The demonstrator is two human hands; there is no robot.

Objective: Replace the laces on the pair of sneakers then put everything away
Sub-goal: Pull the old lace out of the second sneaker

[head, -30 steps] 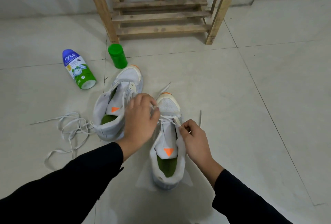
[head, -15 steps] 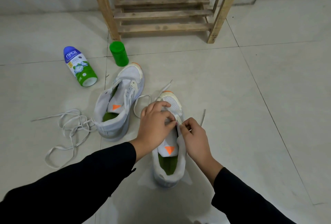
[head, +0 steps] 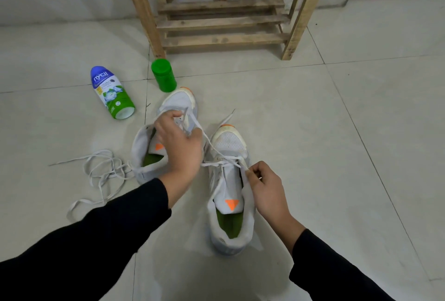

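Lying beside the sneakers (head: 228, 180), a bottle (head: 112, 92) reads "nycil".

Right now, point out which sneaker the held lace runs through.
The sneaker on the right: a white lace crosses its eyelets, held by the left hand and right hand. The other sneaker sits behind the left hand.

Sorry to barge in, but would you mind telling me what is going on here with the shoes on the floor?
A person is threading a white lace into the nearer sneaker. The left hand holds one strand raised, while the right hand pinches the other end beside the eyelets. Only the rows nearest the toe are laced. The other sneaker stands alongside, and a loose lace lies on the tiles near a tipped bottle.
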